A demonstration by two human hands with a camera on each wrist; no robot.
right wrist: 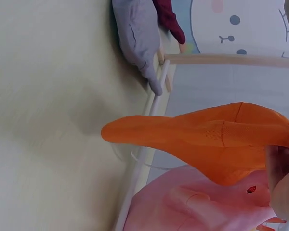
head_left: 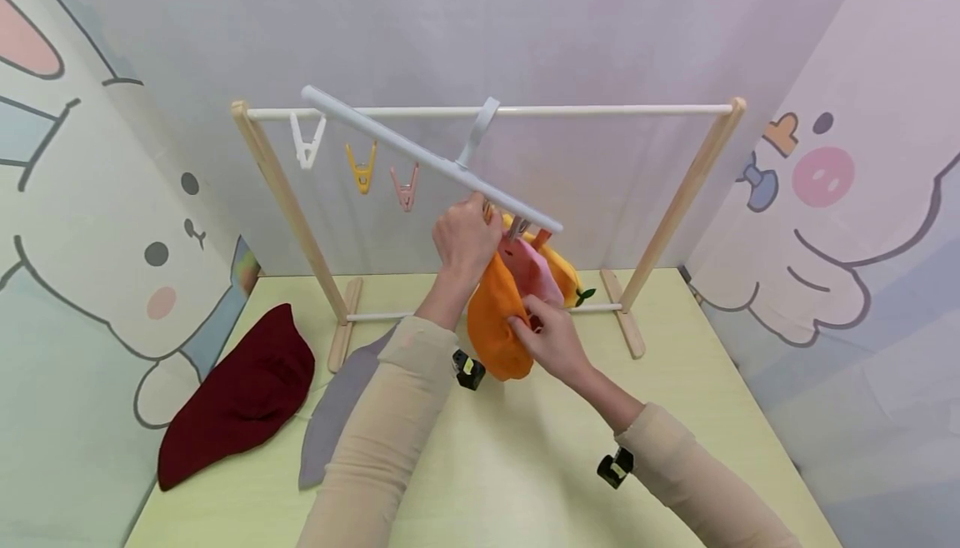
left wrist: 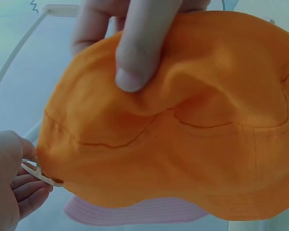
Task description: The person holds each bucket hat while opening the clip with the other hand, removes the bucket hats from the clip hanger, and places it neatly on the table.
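My left hand (head_left: pixel 468 236) is up under the tilted pale-blue hanger (head_left: pixel 382 135). In the left wrist view its fingers pinch a pale clip (left wrist: pixel 41 177) at the edge of an orange hat (head_left: pixel 495 315). My right hand (head_left: pixel 551 336) pinches the hat lower on its right side, the thumb (left wrist: pixel 132 72) lying on the cloth. Beside the orange hat hang a pink hat (head_left: pixel 536 269) and a yellow hat (head_left: pixel 562 269) with a green leaf, under the hanger's lower right end.
White (head_left: pixel 307 144), yellow (head_left: pixel 362 171) and pink clips (head_left: pixel 406 191) dangle from the hanger's raised left part. Its hook (head_left: pixel 480 127) is over the white rail (head_left: pixel 615 110) of a wooden rack. On the table (head_left: pixel 675 398), a dark red hat (head_left: pixel 240 402) and a grey hat (head_left: pixel 333 415) lie to the left.
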